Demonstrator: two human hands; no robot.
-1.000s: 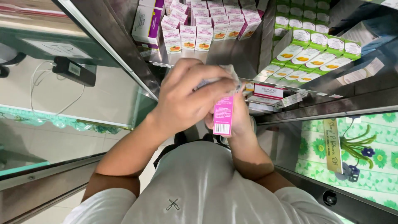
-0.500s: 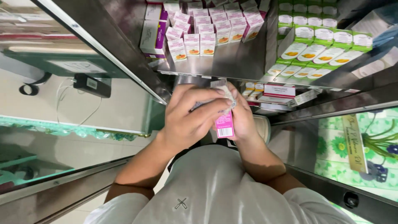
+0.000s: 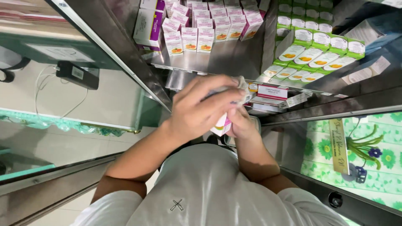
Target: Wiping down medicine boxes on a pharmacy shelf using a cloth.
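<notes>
— What is held by the hands?

— A small pink and white box [image 3: 221,124] is gripped between them, just in front of the steel shelf's near edge [image 3: 188,69]. The left hand [image 3: 201,109] is closed over a crumpled grey cloth [image 3: 242,86] and pressed on the box's top; the right hand [image 3: 240,123] is clamped on the box from below.

— What is stacked on the shelf?

— Rows of pink and white boxes [image 3: 197,39] are lined along it, with green and white boxes [image 3: 318,50] ranged beside them.
</notes>
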